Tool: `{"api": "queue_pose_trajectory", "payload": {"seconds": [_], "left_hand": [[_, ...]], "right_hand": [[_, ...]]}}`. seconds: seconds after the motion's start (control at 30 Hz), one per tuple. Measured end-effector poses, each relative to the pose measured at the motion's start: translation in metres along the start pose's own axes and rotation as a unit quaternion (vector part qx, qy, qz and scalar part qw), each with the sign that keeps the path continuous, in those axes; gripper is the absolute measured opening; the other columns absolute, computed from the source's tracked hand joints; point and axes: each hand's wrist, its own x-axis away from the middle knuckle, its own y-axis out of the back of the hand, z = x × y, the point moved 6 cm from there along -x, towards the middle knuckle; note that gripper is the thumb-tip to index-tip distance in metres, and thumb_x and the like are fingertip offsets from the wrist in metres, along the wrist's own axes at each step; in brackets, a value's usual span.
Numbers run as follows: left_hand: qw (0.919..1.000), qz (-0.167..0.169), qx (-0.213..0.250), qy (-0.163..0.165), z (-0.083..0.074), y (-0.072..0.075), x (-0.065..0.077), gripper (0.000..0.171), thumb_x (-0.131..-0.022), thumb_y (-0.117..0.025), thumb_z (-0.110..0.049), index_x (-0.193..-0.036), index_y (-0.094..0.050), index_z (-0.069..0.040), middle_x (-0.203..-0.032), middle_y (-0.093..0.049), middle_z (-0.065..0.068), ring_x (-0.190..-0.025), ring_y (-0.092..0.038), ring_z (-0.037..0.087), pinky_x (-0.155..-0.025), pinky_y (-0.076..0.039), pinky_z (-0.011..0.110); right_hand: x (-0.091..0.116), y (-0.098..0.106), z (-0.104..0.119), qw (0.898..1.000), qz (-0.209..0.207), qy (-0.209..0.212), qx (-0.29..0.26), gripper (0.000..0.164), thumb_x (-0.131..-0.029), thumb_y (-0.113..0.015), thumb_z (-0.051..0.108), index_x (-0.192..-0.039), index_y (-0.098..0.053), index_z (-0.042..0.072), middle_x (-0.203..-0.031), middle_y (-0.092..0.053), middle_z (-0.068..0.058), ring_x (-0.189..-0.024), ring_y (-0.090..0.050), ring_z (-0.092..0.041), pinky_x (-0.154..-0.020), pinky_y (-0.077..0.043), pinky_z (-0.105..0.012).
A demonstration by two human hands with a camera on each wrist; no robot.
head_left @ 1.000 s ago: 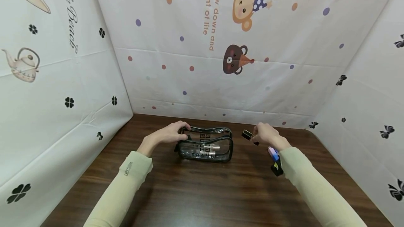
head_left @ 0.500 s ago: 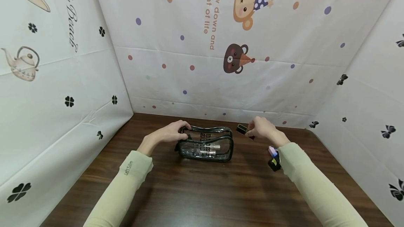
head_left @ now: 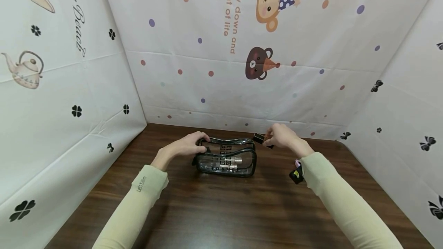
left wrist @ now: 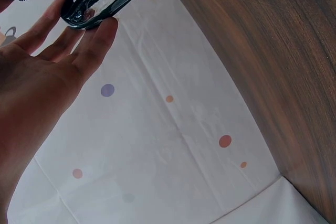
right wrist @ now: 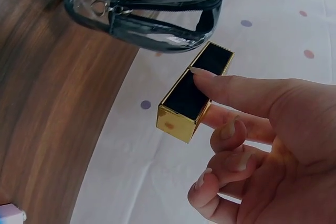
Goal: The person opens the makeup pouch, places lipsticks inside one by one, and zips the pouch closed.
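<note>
A clear pouch (head_left: 212,163) with black edging and printed lettering stands on the brown table. Inside it, small silvery tubes (head_left: 228,167) show through the front. My left hand (head_left: 188,144) grips the pouch's left end; in the left wrist view its fingertips touch the black-edged rim, and the thumb is mostly out of frame. My right hand (head_left: 283,135) pinches a black lipstick (right wrist: 184,94) with gold edges between thumb and index finger. The lipstick is held tilted, just right of the pouch's upper right corner, and the other fingers are curled toward the palm.
A black item with a yellow mark (head_left: 296,175) and a pinkish one (head_left: 298,163) lie near the right sleeve, which partly covers them. A patterned white cloth (head_left: 221,87) hangs at the back and both sides of the table.
My right hand has moved left and slightly away with the lipstick, closer to the pouch. The left hand and the pouch have stayed where they were.
</note>
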Motion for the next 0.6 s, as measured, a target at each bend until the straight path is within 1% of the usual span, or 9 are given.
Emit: {"api": "queue_pose_trajectory", "payload": {"seconds": [0.07, 0.17, 0.3, 0.37, 0.47, 0.6], "left_hand": [[1.0, 0.002, 0.0, -0.002, 0.0, 0.0, 0.0, 0.036, -0.086, -0.052, -0.028, -0.121, -0.049, -0.019, -0.129, -0.043, 0.003, -0.106, -0.046, 0.019, -0.084, -0.038, 0.038], [1.0, 0.001, 0.001, -0.004, -0.001, 0.0, 0.0, 0.035, -0.087, -0.052, -0.027, -0.121, -0.049, -0.019, -0.13, -0.043, 0.003, -0.108, -0.045, 0.02, -0.085, -0.038, 0.039], [0.9999, -0.003, 0.007, -0.008, -0.001, 0.0, -0.001, 0.035, -0.087, -0.053, -0.025, -0.121, -0.05, -0.017, -0.129, -0.044, 0.003, -0.112, -0.045, 0.02, -0.088, -0.038, 0.04], [0.9999, -0.003, 0.009, -0.009, -0.001, 0.0, -0.001, 0.035, -0.087, -0.053, -0.025, -0.121, -0.05, -0.017, -0.128, -0.044, 0.002, -0.113, -0.044, 0.02, -0.089, -0.038, 0.04], [0.9999, -0.003, 0.007, -0.011, 0.0, 0.0, -0.001, 0.036, -0.087, -0.053, -0.026, -0.121, -0.049, -0.016, -0.128, -0.044, 0.003, -0.115, -0.044, 0.02, -0.09, -0.037, 0.04], [0.9999, -0.002, 0.006, -0.01, 0.0, 0.0, 0.0, 0.037, -0.087, -0.052, -0.027, -0.122, -0.049, -0.016, -0.128, -0.044, 0.003, -0.114, -0.044, 0.021, -0.089, -0.038, 0.04]], "right_hand": [[-0.001, 0.0, 0.003, 1.0, -0.002, 0.002, 0.001, 0.019, -0.077, -0.069, 0.029, -0.086, -0.068, 0.013, -0.093, -0.064, -0.006, -0.077, -0.058, -0.02, -0.064, -0.045, -0.036], [-0.003, 0.001, 0.006, 1.0, -0.011, 0.004, 0.007, 0.017, -0.077, -0.07, 0.029, -0.085, -0.068, 0.015, -0.096, -0.063, -0.007, -0.078, -0.057, -0.021, -0.062, -0.044, -0.035], [-0.005, 0.002, 0.013, 1.0, -0.021, 0.013, 0.013, 0.015, -0.075, -0.07, 0.029, -0.081, -0.068, 0.016, -0.092, -0.061, -0.007, -0.069, -0.052, -0.019, -0.053, -0.039, -0.031], [-0.006, 0.001, 0.017, 1.0, -0.022, 0.017, 0.014, 0.016, -0.075, -0.071, 0.029, -0.082, -0.068, 0.015, -0.092, -0.059, -0.006, -0.066, -0.049, -0.018, -0.052, -0.037, -0.029], [-0.008, -0.001, 0.024, 0.999, -0.017, 0.027, 0.014, 0.018, -0.076, -0.07, 0.03, -0.085, -0.068, 0.015, -0.092, -0.06, -0.006, -0.065, -0.049, -0.017, -0.052, -0.037, -0.029], [-0.01, -0.003, 0.036, 0.999, -0.014, 0.032, 0.01, 0.018, -0.075, -0.071, 0.031, -0.085, -0.068, 0.016, -0.091, -0.061, -0.005, -0.066, -0.05, -0.017, -0.054, -0.038, -0.029]]}}
